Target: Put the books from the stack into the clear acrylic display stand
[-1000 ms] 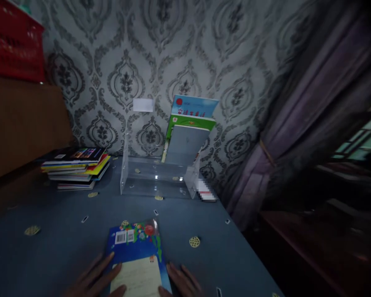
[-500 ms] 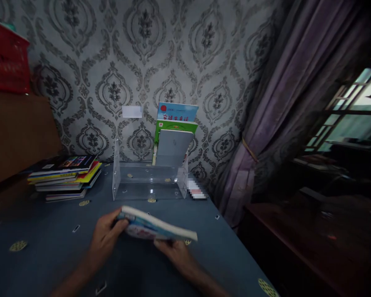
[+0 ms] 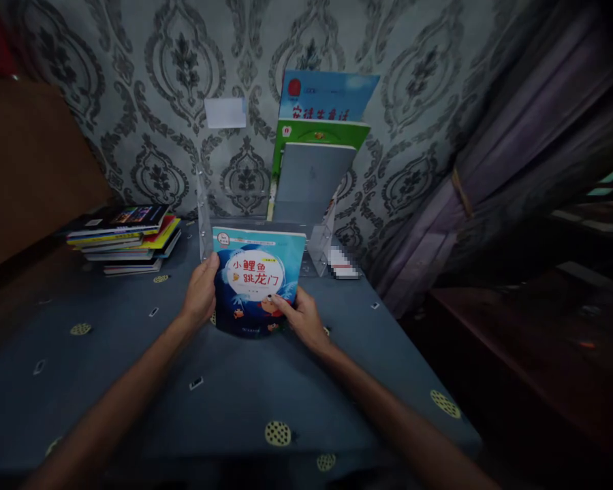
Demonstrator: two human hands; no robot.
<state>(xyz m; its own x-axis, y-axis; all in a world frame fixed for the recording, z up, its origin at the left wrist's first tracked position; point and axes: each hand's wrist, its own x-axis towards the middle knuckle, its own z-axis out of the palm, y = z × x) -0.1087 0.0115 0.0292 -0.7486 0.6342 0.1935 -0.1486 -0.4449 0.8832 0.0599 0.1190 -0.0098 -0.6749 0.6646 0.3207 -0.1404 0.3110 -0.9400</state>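
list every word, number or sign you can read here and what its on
"小鲤鱼跳龙门": title on the held blue book; its smaller print is too small to read.
"安徒生童话": on the tall blue book behind, its lower edge partly covered.
Green book: badge mark too small to be sure of.
Book pile: print too small or blurred.
Pixelated white item: unreadable.

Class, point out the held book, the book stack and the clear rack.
Held book point(image 3: 254, 279): head view, front cover.
Book stack point(image 3: 127, 239): head view, stacked edges.
Clear rack point(image 3: 321, 248): head view, right side wall.
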